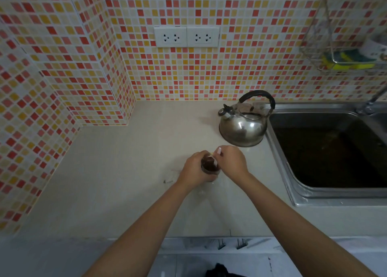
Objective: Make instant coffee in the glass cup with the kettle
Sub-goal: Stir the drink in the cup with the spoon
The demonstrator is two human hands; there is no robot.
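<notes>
Head view: our left hand (194, 170) wraps around the cup (210, 167) of dark coffee on the surface (117, 172). Our right hand (231, 161) pinches a white stirrer (218, 151) dipping into it, while the kettle (244, 126) stands behind, near the sink (297, 197).

Both bare forearms are extended forward from the lower edge of the view and are angled inward, so that the hands are brought close together at the middle. The left hand (193, 170) is curled, palm turned inward, with the fingers wrapped round something held at its inner side. The right hand (231, 161) is placed just beside it, knuckles up, with the fingertips pinched together on a thin white object. The wrists are kept nearly straight, and no sleeves are seen.
</notes>
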